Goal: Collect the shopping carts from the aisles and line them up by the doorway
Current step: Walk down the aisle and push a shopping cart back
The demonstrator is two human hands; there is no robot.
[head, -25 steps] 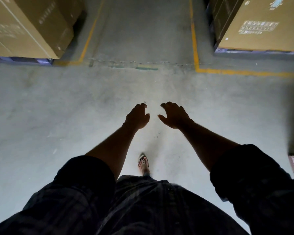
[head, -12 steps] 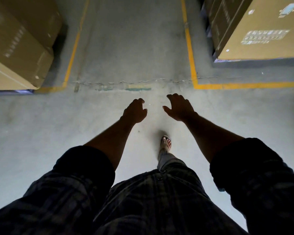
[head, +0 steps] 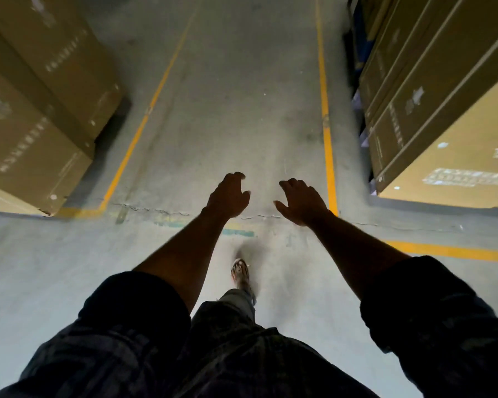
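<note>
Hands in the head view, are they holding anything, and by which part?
Nothing is held. The left hand and right hand both hang empty, fingers loosely curled, above the floor.

The person wears a dark shirt (head: 242,354) with a faint check pattern in the cloth. The left sleeve (head: 133,305) and the right sleeve (head: 431,305) are both rolled up into a thick fold near the elbow. Below them the forearms, the left hand (head: 227,196) and the right hand (head: 302,201) are bare. One trouser leg (head: 237,300) is faded grey-blue. The foot wears an open sandal (head: 240,272) with thin straps.
</note>
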